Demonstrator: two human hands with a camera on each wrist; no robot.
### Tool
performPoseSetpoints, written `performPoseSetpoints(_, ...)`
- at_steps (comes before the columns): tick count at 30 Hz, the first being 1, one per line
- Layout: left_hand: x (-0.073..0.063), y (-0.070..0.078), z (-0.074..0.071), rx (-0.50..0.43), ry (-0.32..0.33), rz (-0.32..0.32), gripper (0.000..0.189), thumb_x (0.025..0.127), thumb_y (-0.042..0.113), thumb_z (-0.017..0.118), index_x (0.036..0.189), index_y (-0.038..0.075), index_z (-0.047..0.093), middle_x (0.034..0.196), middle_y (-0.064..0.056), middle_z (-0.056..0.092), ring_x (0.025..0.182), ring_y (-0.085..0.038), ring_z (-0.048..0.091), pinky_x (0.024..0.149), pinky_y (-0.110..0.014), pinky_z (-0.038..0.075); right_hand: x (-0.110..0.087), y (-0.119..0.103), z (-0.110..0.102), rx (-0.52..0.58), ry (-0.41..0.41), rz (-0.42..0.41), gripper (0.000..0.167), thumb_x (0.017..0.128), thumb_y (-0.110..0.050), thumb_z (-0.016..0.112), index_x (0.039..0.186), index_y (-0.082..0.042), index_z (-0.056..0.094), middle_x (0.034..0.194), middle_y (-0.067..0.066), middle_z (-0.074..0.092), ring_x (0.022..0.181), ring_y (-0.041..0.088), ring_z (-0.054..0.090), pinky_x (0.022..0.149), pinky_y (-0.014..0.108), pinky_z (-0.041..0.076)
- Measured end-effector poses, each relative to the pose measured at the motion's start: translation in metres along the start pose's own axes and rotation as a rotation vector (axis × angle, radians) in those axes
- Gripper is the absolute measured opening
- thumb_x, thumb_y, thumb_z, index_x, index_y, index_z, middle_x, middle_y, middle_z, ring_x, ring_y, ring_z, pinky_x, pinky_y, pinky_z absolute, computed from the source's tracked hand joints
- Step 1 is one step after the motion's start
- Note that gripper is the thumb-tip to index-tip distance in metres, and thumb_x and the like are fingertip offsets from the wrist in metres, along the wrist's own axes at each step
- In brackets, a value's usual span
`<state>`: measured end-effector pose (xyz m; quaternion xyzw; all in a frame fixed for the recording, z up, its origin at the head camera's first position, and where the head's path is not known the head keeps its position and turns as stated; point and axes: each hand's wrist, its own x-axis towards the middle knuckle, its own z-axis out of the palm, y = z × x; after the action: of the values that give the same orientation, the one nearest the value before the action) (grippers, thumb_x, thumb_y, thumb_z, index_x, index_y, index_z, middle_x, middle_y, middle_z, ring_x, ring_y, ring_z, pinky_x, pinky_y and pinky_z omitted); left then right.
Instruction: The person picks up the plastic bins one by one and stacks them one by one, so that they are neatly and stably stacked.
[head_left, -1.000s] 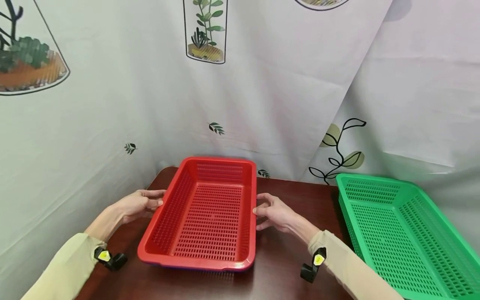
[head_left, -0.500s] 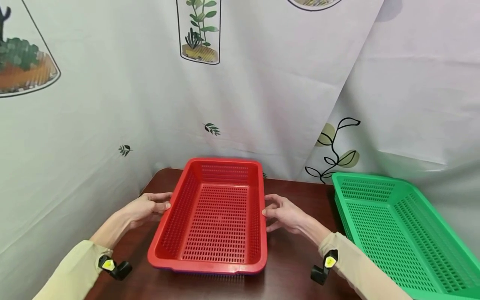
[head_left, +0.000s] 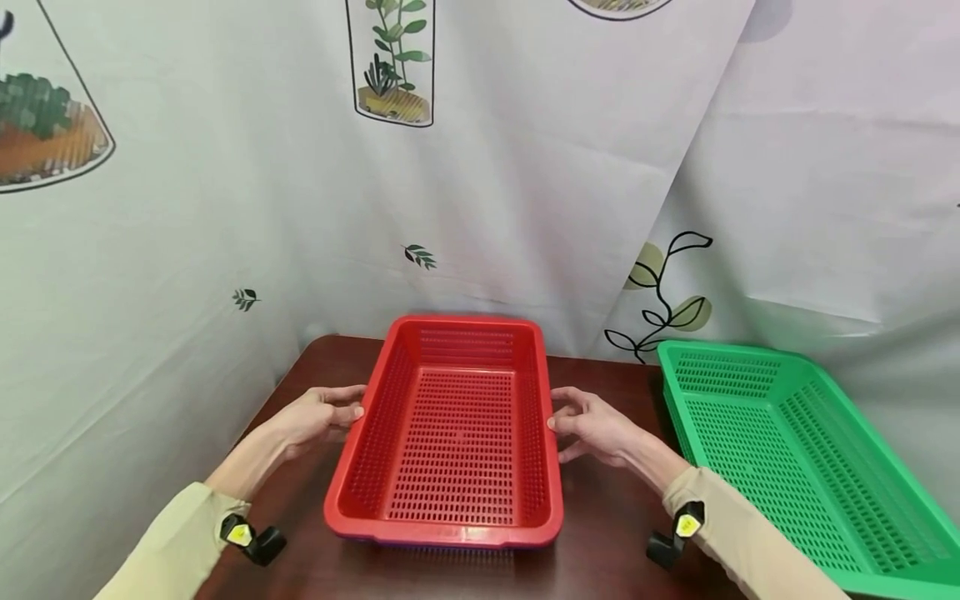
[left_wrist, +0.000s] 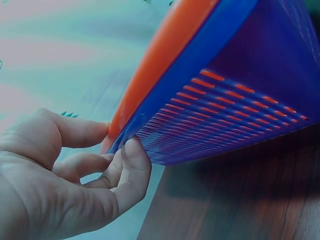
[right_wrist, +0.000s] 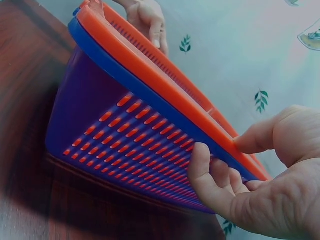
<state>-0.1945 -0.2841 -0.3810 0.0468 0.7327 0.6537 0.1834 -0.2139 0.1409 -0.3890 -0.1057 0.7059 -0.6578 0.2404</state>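
A red perforated plastic basket (head_left: 457, 433) sits nested inside a blue basket (right_wrist: 125, 135), whose walls show under the red rim in both wrist views. My left hand (head_left: 311, 421) grips the left side of the two rims, thumb on the red rim (left_wrist: 165, 55) and fingers curled under the blue one (left_wrist: 200, 50). On the opposite side my right hand (head_left: 600, 429) holds the rims the same way, thumb above and fingers below. The red basket has nothing inside. Whether the stack touches the tabletop or hovers just over it, I cannot tell.
A green perforated basket (head_left: 750, 575) stands on the right of the dark wooden table (head_left: 600, 517). White cloth (head_left: 525, 208) printed with plants hangs behind and along the left side.
Both hands have moved the red and blue baskets together to the right, closer to the green basket. The background has slid slightly left in the head view. Both grips stay the same.
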Motion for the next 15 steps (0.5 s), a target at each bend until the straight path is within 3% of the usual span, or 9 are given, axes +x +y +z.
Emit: performPoseSetpoints(15,0.019,0.000,0.035,0.008,0.013,0.006,0.060,0.098,0.001,0.059,0.149,-0.015,0.031,0.122,-0.026,0.063,0.093,-0.027,0.070,0.084,-0.047,0.058,-0.021,0.005,-0.026,-0.040,0.024,-0.005,0.064,0.090,0.002,0.056,0.146,0.011,0.027,0.100,0.021,0.062,0.085,0.027,0.066,0.066,0.048,0.060)
